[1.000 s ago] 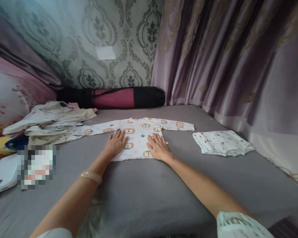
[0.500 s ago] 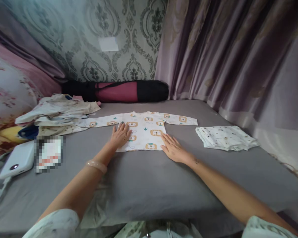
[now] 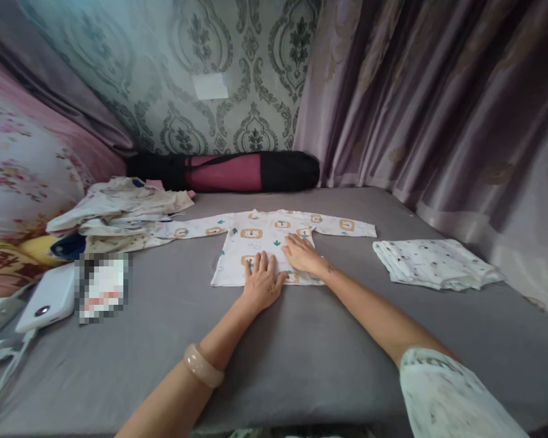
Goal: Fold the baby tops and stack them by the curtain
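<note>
A small white shirt (image 3: 267, 237), printed with orange and green figures, lies spread flat on the grey bed (image 3: 173, 328). Its collar points away from the person and both sleeves are stretched out to the sides. The left hand (image 3: 263, 283) rests on the lower part of the shirt, near its hem; its grip is wide, with the fingers extended on the fabric. The right hand (image 3: 304, 252) lies on the right part of the shirt, also with a flat and wide grip, its fingers close together. The sleeve on the left side reaches to a heap of clothes (image 3: 119, 210); if its end is under the heap, I cannot tell. Well apart on the right is a folded white cloth (image 3: 438, 261). At the left, a white device (image 3: 50, 298) is beside a pixelated object (image 3: 103, 289). Behind, a black and dark red long bag (image 3: 223, 173) lies along the wall (image 3: 141, 73).
</note>
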Motion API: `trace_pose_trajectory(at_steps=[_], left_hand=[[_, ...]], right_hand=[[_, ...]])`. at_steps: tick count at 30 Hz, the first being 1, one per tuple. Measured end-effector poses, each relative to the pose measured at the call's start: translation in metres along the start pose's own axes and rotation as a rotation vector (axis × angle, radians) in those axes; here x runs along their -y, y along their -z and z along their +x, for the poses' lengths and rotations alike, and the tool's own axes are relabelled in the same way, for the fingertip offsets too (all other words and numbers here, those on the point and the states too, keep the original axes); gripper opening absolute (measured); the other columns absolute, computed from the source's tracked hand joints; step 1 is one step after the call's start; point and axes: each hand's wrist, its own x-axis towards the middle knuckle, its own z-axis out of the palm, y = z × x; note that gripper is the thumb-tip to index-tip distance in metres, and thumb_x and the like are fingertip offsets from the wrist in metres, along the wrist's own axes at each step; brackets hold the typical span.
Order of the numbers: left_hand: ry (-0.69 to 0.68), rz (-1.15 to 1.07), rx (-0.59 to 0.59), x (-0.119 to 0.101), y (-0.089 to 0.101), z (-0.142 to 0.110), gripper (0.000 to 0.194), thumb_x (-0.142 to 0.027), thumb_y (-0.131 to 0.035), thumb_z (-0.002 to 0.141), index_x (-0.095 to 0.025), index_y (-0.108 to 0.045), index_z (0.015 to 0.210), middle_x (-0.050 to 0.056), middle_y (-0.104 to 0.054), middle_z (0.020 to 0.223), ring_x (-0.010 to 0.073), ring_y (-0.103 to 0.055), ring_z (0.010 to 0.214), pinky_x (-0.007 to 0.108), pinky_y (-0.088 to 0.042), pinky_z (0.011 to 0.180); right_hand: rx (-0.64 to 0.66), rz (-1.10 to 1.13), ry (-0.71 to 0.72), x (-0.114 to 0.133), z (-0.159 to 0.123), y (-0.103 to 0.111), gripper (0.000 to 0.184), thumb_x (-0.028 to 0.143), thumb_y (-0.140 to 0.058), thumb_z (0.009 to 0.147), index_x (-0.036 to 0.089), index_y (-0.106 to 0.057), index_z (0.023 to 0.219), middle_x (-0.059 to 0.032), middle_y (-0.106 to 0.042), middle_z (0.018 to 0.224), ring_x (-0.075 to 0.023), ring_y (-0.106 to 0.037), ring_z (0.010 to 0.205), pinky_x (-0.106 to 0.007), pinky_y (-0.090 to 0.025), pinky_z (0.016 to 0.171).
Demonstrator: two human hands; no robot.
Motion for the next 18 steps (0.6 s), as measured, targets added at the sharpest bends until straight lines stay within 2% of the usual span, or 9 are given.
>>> trace_pose_trajectory(at_steps=[3,5,12,18], left_hand=[[-0.008,0.012,-0.057,0.000,-0.009,-0.002,0.065,-0.052,-0.022,0.097,-0.011,-0.037,0.145,0.021,-0.029,0.154,0.0340,-0.020,0.144,0.058,-0.015,0.114],[-0.010,0.006,-0.072,0.001,-0.012,-0.003,0.066,-0.052,-0.023,0.096,-0.011,-0.037,0.146,0.020,-0.028,0.154,0.0338,-0.021,0.144,0.058,-0.016,0.114],[-0.003,-0.018,-0.088,0.001,-0.013,-0.003,0.068,-0.054,-0.023,0.095,-0.012,-0.036,0.147,0.019,-0.028,0.154,0.0329,-0.020,0.144,0.056,-0.015,0.115],[-0.013,-0.014,-0.114,0.002,-0.014,-0.004,0.067,-0.053,-0.022,0.096,-0.013,-0.036,0.147,0.019,-0.029,0.154,0.0332,-0.021,0.144,0.057,-0.016,0.115]], right_hand=[[0.012,0.021,-0.057,-0.003,0.031,-0.023,0.061,0.041,-0.023,0.098,0.006,-0.028,0.149,-0.0160,-0.020,0.158,-0.0242,-0.013,0.146,-0.042,-0.007,0.116],[0.029,0.031,-0.087,-0.006,0.049,-0.029,0.065,0.044,-0.019,0.098,0.007,-0.022,0.151,-0.0146,-0.014,0.159,-0.0237,-0.007,0.147,-0.045,-0.005,0.116],[0.039,0.042,-0.241,-0.010,0.105,-0.027,0.067,0.046,-0.014,0.098,0.006,-0.018,0.152,-0.0136,-0.009,0.160,-0.0245,-0.005,0.147,-0.047,-0.005,0.116],[-0.083,0.042,-0.320,-0.007,0.118,-0.032,0.069,0.048,-0.016,0.097,0.005,-0.021,0.151,-0.0149,-0.011,0.160,-0.0279,-0.007,0.146,-0.052,-0.006,0.115]])
